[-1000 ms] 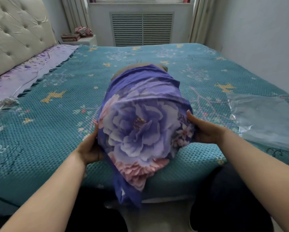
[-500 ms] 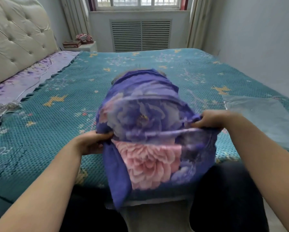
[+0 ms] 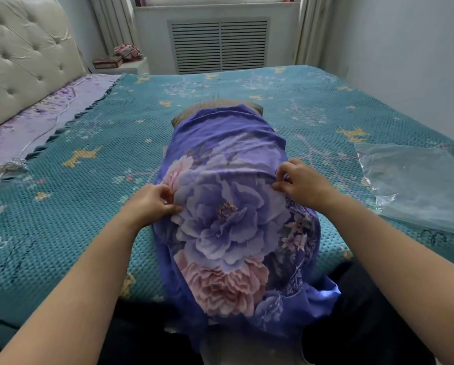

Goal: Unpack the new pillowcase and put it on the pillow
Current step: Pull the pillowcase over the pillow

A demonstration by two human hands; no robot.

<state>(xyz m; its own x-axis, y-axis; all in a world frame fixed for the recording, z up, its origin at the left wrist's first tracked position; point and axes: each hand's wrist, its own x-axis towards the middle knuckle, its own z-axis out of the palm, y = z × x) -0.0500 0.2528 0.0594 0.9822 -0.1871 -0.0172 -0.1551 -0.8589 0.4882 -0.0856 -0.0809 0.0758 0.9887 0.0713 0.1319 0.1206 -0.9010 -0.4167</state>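
A purple pillowcase (image 3: 228, 219) printed with large purple and pink flowers covers most of a tan pillow (image 3: 218, 105), whose far end sticks out beyond the cloth. The pillow lies lengthwise on the bed, pointing away from me. My left hand (image 3: 149, 204) pinches the pillowcase fabric on its left side. My right hand (image 3: 302, 184) pinches the fabric on the right side, a little farther up. The near end of the pillowcase hangs loose over the bed's front edge.
The teal knitted bedspread (image 3: 89, 206) covers the bed. A clear plastic bag (image 3: 418, 185) lies flat at the right. A tufted cream headboard (image 3: 23, 61) stands at the left, with a lilac sheet beneath it. A wall runs along the right.
Both hands have let go of the loose open edge near me and moved up onto the sides of the pillow. The pillowcase lies smoother and reaches further along the pillow.
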